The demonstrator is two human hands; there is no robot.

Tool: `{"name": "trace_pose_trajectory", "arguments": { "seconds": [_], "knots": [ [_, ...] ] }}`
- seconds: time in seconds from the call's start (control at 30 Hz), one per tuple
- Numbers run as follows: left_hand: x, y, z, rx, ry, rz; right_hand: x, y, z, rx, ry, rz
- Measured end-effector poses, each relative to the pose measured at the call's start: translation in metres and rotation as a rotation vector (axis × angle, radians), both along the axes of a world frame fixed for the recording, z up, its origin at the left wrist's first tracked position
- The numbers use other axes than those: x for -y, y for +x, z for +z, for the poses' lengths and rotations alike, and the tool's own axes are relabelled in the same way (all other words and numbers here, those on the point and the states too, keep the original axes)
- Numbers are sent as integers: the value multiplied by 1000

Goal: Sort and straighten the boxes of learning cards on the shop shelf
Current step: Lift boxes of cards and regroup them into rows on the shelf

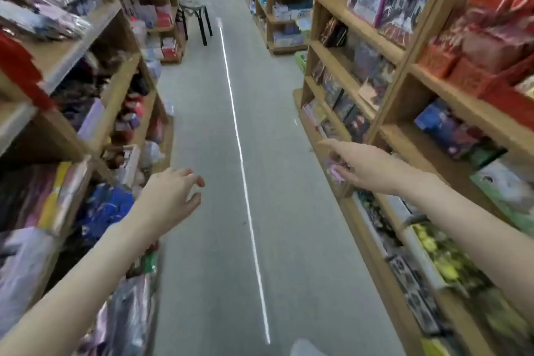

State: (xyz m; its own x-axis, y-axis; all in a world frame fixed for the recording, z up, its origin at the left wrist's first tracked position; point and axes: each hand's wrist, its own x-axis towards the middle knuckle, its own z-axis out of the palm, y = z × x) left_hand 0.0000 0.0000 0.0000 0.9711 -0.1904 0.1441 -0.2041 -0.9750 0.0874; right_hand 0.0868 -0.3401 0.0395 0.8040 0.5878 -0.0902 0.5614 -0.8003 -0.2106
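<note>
I look down a shop aisle between wooden shelf units. My right hand point(364, 166) reaches toward the low shelf on the right point(344, 191), fingers spread, close to a small pink packet point(336, 172) at the shelf's front edge; whether it touches is unclear. Boxes of cards point(346, 113) stand in slanted rows on that shelf unit above the hand. My left hand point(173, 196) hovers over the aisle floor with fingers apart, holding nothing. The picture is motion-blurred.
The left shelf unit point(95, 35) holds bagged and boxed goods that jut into the aisle. A black stool point(196, 17) stands far down the aisle on the left. A white line point(242, 165) runs along the grey floor.
</note>
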Motion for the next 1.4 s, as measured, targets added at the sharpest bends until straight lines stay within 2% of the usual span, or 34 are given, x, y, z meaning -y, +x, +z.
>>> {"name": "trace_pose_trajectory", "arguments": {
  "seconds": [0.03, 0.1, 0.23, 0.3, 0.4, 0.47, 0.6, 0.73, 0.8, 0.87, 0.93, 1.03, 1.13, 1.23, 1.33, 1.4],
  "knots": [
    [-2, 10, -15, 3, -49, 20, 0, 6, -13, -47, 1, -23],
    [-5, 32, -28, -88, -171, 100, 4, 25, -37, -151, 154, -140],
    [2, 93, -62, -289, -556, 244, 6, 77, -83, -527, 660, -619],
    [4, 142, -79, -387, -770, 326, 2, 117, -101, -652, 834, -801],
    [1, 224, -105, -594, -880, 422, -8, 193, -124, -761, 950, -935],
    [-7, 282, -110, -708, -786, 396, -16, 252, -130, -787, 937, -990],
    [-35, 401, -96, -613, -308, 288, -50, 382, -116, -737, 812, -916],
    [-63, 497, -97, -461, -318, 277, -105, 503, -107, -580, 772, -689],
    [-85, 544, -113, -490, -281, 261, -130, 564, -114, -591, 808, -632],
    [-118, 601, -134, -589, -179, 225, -156, 630, -122, -669, 901, -675],
    [-154, 671, -146, -659, -96, 241, -177, 699, -124, -772, 1058, -836],
    [-201, 792, -134, -557, -199, 319, -210, 805, -108, -813, 1223, -956],
    [-221, 919, -104, -473, -384, 345, -242, 908, -82, -747, 1176, -905],
    [-226, 1042, -86, -449, -494, 289, -270, 1017, -75, -567, 1021, -802],
    [-235, 1155, -94, -538, -469, 212, -290, 1131, -99, -346, 693, -613],
    [-252, 1227, -108, -553, -453, 239, -298, 1210, -116, -234, 443, -416]
  ]
}}
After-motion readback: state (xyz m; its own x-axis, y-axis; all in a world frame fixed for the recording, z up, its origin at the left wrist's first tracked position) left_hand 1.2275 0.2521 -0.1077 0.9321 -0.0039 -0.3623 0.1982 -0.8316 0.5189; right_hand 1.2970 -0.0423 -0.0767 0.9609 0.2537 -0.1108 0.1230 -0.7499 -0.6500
